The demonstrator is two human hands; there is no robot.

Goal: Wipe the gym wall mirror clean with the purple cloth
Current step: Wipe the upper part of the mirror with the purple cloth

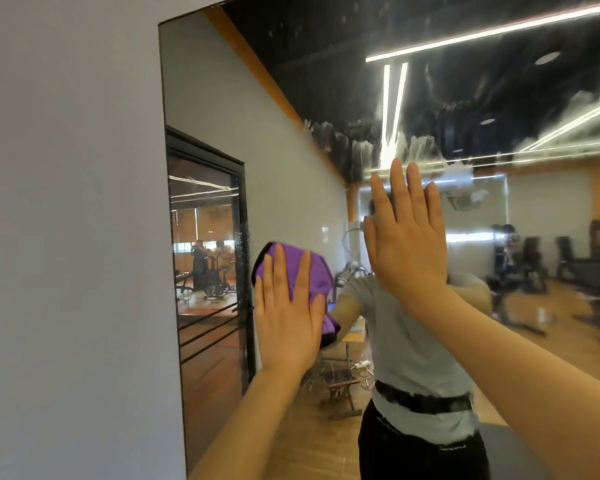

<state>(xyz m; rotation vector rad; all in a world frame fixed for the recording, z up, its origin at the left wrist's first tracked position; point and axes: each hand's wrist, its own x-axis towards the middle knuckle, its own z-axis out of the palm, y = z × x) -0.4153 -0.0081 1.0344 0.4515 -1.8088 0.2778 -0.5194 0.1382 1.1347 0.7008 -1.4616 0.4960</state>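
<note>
The wall mirror (291,109) fills most of the view, its left edge against a grey wall. White smears and streaks cover its upper and right parts. My left hand (286,313) lies flat with straight fingers on the purple cloth (317,277), pressing it against the glass near the mirror's left side. My right hand (407,233) is flat too, its palm resting bare on the glass to the right of and above the cloth. Both forearms reach up from the bottom of the view.
The grey wall (70,237) stands left of the mirror. The glass reflects a person in a grey shirt, a dark-framed door, gym machines, a wooden floor and ceiling light strips.
</note>
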